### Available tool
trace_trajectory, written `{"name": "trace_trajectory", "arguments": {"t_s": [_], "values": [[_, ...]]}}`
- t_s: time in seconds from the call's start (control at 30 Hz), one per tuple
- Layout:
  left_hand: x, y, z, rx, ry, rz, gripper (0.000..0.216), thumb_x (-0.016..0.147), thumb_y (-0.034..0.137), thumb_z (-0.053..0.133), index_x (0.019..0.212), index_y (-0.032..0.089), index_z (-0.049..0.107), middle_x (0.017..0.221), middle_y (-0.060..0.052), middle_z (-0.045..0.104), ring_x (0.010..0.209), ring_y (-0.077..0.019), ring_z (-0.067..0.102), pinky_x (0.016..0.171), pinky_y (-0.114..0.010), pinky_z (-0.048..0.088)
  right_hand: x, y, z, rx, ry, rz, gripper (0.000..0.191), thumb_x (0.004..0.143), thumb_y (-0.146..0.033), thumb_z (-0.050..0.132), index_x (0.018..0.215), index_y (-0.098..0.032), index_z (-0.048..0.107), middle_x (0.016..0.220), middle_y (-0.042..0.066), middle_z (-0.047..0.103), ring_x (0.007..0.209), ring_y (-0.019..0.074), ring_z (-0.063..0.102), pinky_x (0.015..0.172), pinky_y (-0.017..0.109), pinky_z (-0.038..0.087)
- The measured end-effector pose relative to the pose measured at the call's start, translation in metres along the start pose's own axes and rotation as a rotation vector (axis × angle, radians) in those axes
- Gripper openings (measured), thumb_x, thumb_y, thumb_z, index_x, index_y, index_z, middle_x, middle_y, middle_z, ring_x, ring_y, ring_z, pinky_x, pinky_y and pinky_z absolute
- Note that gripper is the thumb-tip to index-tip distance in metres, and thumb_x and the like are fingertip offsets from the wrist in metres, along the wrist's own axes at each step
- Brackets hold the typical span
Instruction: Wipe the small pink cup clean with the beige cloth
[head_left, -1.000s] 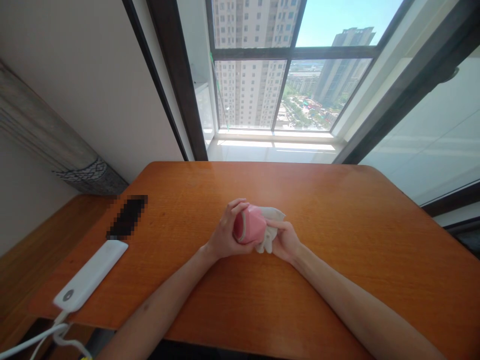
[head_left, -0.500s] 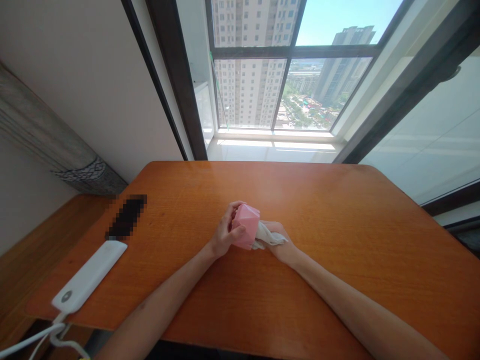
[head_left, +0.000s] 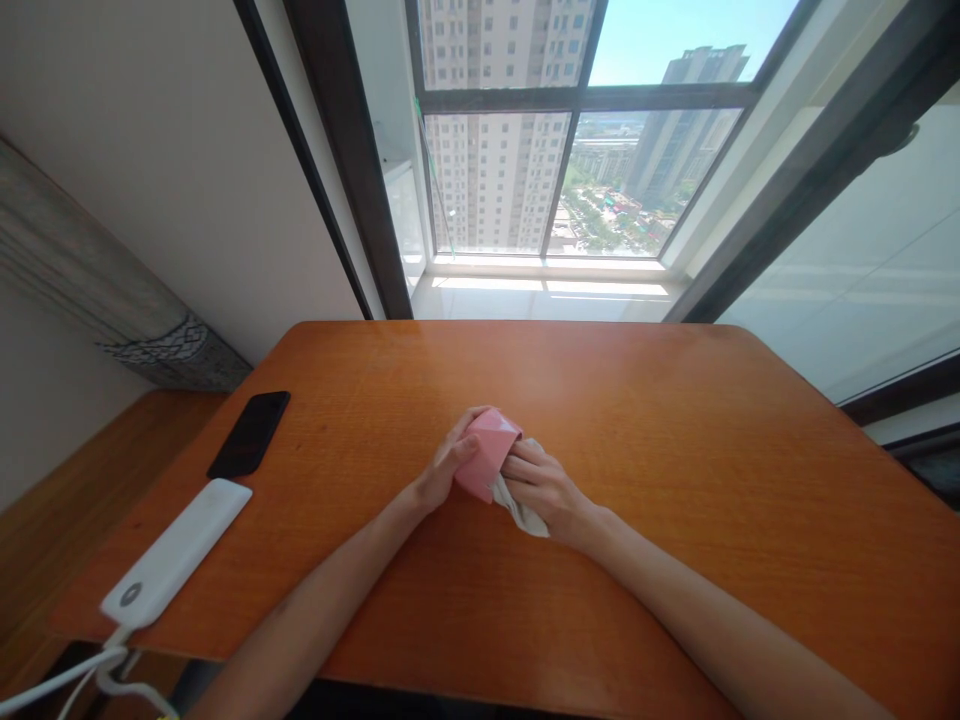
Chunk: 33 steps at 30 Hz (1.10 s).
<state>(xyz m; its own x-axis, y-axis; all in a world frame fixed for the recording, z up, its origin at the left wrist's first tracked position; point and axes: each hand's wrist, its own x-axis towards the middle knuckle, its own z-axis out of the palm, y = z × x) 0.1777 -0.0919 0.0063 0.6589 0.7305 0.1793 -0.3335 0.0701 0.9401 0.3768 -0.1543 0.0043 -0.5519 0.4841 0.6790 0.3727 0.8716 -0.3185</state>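
Note:
A pink faceted pot or cup (head_left: 487,455) is tilted on its side above the middle of the wooden table (head_left: 645,420), its opening facing right. My left hand (head_left: 448,462) is wrapped round its closed end, thumb across the near side. My right hand (head_left: 541,490) is at the opening with a whitish cloth (head_left: 525,515), part of which hangs below the fingers. The fingertips go in at the rim, and the inside of the pot is hidden from me.
To the left on the table lie a black phone (head_left: 250,433) and a white power strip (head_left: 176,550) with white cables (head_left: 112,662) running off the near edge. A window (head_left: 540,180) stands beyond the far edge, and a grey curtain (head_left: 150,300) hangs at the left.
My right hand has turned so its back shows, and its fingers are now at the pot's opening. The cloth hangs lower. The pot has tilted slightly in my left hand.

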Motion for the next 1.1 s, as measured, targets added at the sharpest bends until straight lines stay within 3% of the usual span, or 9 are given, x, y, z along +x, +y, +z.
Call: {"name": "trace_trajectory", "arguments": {"t_s": [0.13,0.23,0.33,0.47,0.57,0.67,0.8,0.93,1.1], "values": [[-0.004,-0.006,-0.002,0.013,-0.023,-0.032,0.076,0.100,0.074,0.051,0.157,0.024,0.050,0.148,-0.014,0.067,0.136,-0.0363,0.064,0.117,-0.051,0.048,0.002,-0.006,0.000,0.090,0.068,0.048,0.025,0.111,-0.022,0.048,0.101,-0.021,0.070,0.097,0.013,0.068,0.101,0.0279,0.062,0.087,0.042,0.052],[-0.006,-0.008,-0.004,0.072,-0.017,-0.023,0.089,0.097,0.083,0.047,0.164,0.024,0.045,0.151,-0.015,0.065,0.145,-0.0382,0.057,0.125,-0.053,0.041,0.003,-0.012,-0.001,0.214,0.173,0.175,0.028,0.111,-0.028,0.050,0.096,-0.022,0.073,0.097,0.012,0.068,0.097,0.0267,0.063,0.086,0.039,0.051],[-0.007,-0.004,-0.005,0.175,-0.047,0.017,0.095,0.095,0.086,0.047,0.169,0.026,0.037,0.157,-0.014,0.061,0.156,-0.0380,0.045,0.133,-0.054,0.028,0.005,-0.015,0.001,0.429,0.317,0.422,0.037,0.108,-0.038,0.058,0.079,-0.021,0.073,0.091,0.009,0.067,0.086,0.0227,0.062,0.078,0.034,0.049],[-0.006,0.003,-0.004,0.281,-0.061,0.027,0.103,0.092,0.082,0.060,0.173,0.030,0.024,0.170,-0.013,0.045,0.160,-0.0400,0.037,0.136,-0.057,0.019,0.006,-0.008,0.005,0.932,0.452,0.793,0.044,0.090,-0.048,0.082,0.061,-0.020,0.066,0.070,0.002,0.061,0.066,0.0164,0.051,0.062,0.028,0.046],[-0.005,0.003,-0.002,0.347,-0.063,0.027,0.118,0.084,0.071,0.079,0.175,0.033,0.013,0.175,-0.013,0.036,0.159,-0.0415,0.037,0.134,-0.059,0.023,0.006,-0.001,0.007,1.109,0.442,0.895,0.036,0.086,-0.045,0.084,0.065,-0.020,0.068,0.060,0.000,0.061,0.055,0.0162,0.053,0.051,0.027,0.045],[-0.005,-0.002,0.000,0.408,-0.072,0.032,0.134,0.076,0.057,0.092,0.175,0.034,0.004,0.172,-0.015,0.037,0.154,-0.0417,0.042,0.131,-0.061,0.029,0.005,0.003,0.004,1.244,0.423,0.973,0.023,0.085,-0.038,0.081,0.074,-0.019,0.073,0.055,0.000,0.064,0.046,0.0163,0.056,0.044,0.026,0.046],[-0.005,-0.008,0.000,0.376,-0.111,0.061,0.146,0.068,0.043,0.100,0.174,0.037,0.000,0.168,-0.016,0.041,0.151,-0.0408,0.045,0.126,-0.058,0.038,0.003,0.003,0.000,1.366,0.407,1.046,0.011,0.081,-0.028,0.080,0.083,-0.017,0.077,0.060,0.002,0.073,0.049,0.0172,0.065,0.051,0.027,0.056],[-0.005,-0.008,-0.001,0.405,-0.077,0.058,0.134,0.072,0.040,0.097,0.172,0.038,0.008,0.160,-0.014,0.046,0.138,-0.0359,0.056,0.118,-0.052,0.045,0.003,0.004,0.002,1.424,0.406,1.081,0.017,0.079,-0.023,0.080,0.095,-0.015,0.079,0.077,0.007,0.081,0.063,0.0207,0.075,0.060,0.029,0.062],[-0.005,-0.007,0.000,0.456,-0.046,0.060,0.121,0.079,0.040,0.091,0.169,0.036,0.012,0.144,-0.011,0.054,0.117,-0.0272,0.062,0.105,-0.043,0.052,0.001,0.006,0.002,1.431,0.429,1.095,0.016,0.078,-0.024,0.080,0.091,-0.014,0.078,0.073,0.006,0.080,0.059,0.0197,0.073,0.056,0.028,0.059]]}}
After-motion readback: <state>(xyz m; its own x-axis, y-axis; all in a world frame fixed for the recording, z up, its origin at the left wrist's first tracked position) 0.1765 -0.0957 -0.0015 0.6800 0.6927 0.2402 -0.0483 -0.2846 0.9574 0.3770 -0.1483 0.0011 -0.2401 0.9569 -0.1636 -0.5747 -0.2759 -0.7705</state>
